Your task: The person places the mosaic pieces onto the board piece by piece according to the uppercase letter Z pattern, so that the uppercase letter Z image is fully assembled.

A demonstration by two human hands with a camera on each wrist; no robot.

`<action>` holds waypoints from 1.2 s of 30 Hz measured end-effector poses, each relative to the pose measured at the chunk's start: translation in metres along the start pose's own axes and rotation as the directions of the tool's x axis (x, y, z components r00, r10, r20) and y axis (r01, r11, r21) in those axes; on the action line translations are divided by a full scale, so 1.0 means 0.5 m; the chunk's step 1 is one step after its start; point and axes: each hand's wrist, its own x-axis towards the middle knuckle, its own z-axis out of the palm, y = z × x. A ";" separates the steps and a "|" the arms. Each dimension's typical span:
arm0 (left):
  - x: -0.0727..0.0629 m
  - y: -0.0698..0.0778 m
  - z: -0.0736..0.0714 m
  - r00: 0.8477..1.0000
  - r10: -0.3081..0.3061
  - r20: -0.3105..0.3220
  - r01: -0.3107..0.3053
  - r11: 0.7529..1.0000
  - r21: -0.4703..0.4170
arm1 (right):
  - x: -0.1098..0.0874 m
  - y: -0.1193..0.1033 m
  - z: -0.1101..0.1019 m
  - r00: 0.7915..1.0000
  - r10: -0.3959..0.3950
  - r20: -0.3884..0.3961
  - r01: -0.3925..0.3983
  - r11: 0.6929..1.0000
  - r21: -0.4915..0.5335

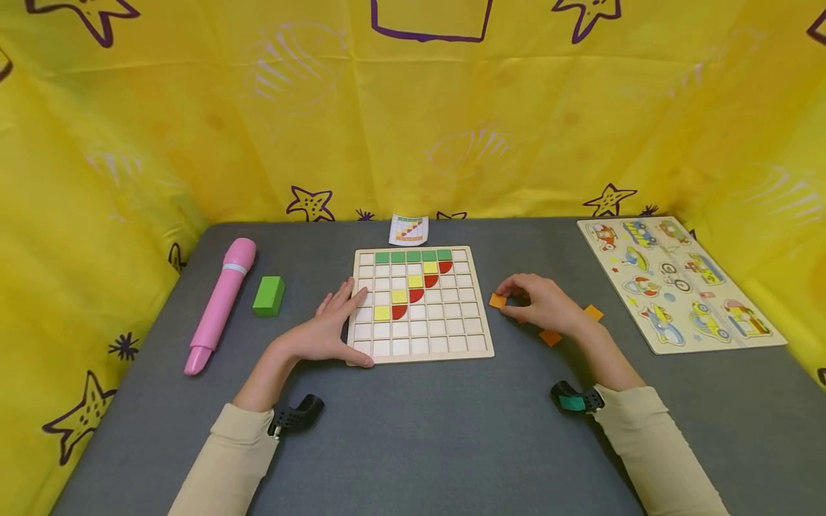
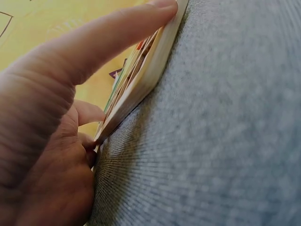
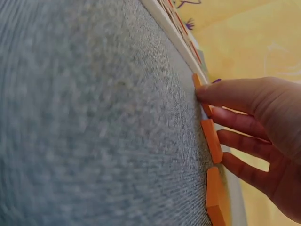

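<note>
In the head view, a wooden grid board point(image 1: 456, 332) lies mid-table with a row of green tiles point(image 1: 413, 256) along its far side. Yellow squares point(image 1: 382, 312) and red quarter-round tiles point(image 1: 399, 312) step diagonally across it. My left hand point(image 1: 323, 331) rests at the board's left edge, thumb on the near corner, fingers extended along the side. Just off the right edge, my right hand point(image 1: 547, 307) pinches an orange square tile point(image 1: 497, 301) between thumb and finger. Other orange tiles point(image 1: 551, 337) lie beneath and beside that hand, partly hidden; the right wrist view shows several orange tiles point(image 3: 212, 141) in a line.
Behind the board sits a small printed pattern card point(image 1: 409, 231). A pink microphone point(image 1: 219, 308) and a green block point(image 1: 268, 296) lie at left. At right is a wooden picture puzzle point(image 1: 677, 301) with vehicles. Yellow cloth point(image 1: 400, 129) hangs around the grey table point(image 1: 426, 444).
</note>
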 end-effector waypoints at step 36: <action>-0.001 0.016 0.006 1.000 -0.018 -0.016 0.018 1.000 0.016 | 0.117 -0.238 0.176 0.974 -0.225 0.036 0.217 0.964 0.154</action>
